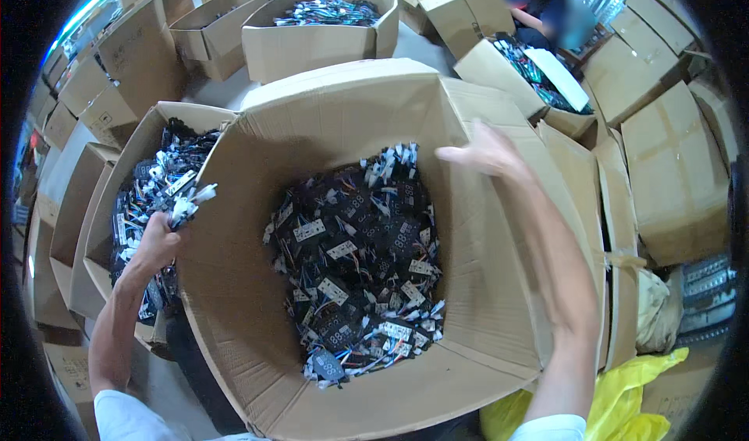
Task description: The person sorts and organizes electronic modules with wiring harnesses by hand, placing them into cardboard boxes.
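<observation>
Hold white plastic-plugged wire bundle (188, 206) gathered
Left hand (159, 243): fingers gripping it; right hand (493, 152), upper right: fingers open.

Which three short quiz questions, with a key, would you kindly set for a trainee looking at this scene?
1. Which hand grips a bundle of wired pieces with white connectors?
2. True or false: the right hand is buried among the black modules in the large open carton.
3. What colour is the crumpled plastic at the lower right? A) red B) yellow C) blue

Key:
1. The left hand.
2. False: the right hand is raised near the right side of the large open carton, apart from the black modules.
3. B.
</observation>
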Demonstrator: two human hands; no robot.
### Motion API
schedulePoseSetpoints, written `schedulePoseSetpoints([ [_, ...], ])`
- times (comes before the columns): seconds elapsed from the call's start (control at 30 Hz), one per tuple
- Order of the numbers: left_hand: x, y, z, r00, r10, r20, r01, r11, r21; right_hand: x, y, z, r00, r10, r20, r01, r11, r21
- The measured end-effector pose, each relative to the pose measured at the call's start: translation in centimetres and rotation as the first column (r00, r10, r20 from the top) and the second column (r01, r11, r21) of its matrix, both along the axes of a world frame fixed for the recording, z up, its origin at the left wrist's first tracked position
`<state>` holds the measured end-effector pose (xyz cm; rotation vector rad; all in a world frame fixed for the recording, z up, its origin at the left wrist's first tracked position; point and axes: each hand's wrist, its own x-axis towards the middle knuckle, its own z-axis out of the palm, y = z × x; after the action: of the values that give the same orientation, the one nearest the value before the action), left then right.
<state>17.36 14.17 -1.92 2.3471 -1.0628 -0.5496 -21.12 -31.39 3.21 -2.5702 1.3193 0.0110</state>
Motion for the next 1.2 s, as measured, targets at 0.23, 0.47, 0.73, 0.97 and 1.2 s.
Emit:
schedulePoseSetpoints([
  [0.23,-0.1,1.6,-0.6,0.989,0.081,-0.120,-0.092,0.991,-0.092,-0.4,-5.0,0.2,0.999,-0.011,-0.043,0.009,0.998,-0.062],
  [0.47,-1.2,0.2,0.9,0.983,0.168,-0.068,-0.162,0.983,0.091,0.7,-1.7,-3.7,0.978,0.061,0.199,-0.043,0.995,-0.095],
  [0.73,-2.0,-0.3,1.3,0.998,0.046,-0.041,-0.050,0.992,-0.115,2.8,4.5,-3.5,0.971,0.183,0.154,-0.126,0.939,-0.319],
  [0.97,0.2,-4.4,-2.3,1.000,-0.002,0.011,0.003,0.999,-0.037,1.9,-1.9,-3.6,0.908,-0.330,-0.256,0.120,0.794,-0.596],
  [1.2,1.1,-9.8,-0.1,0.999,-0.038,0.016,0.037,0.998,0.041,6.4,-6.6,-5.9,0.955,-0.069,-0.289,-0.103,0.834,-0.541],
])
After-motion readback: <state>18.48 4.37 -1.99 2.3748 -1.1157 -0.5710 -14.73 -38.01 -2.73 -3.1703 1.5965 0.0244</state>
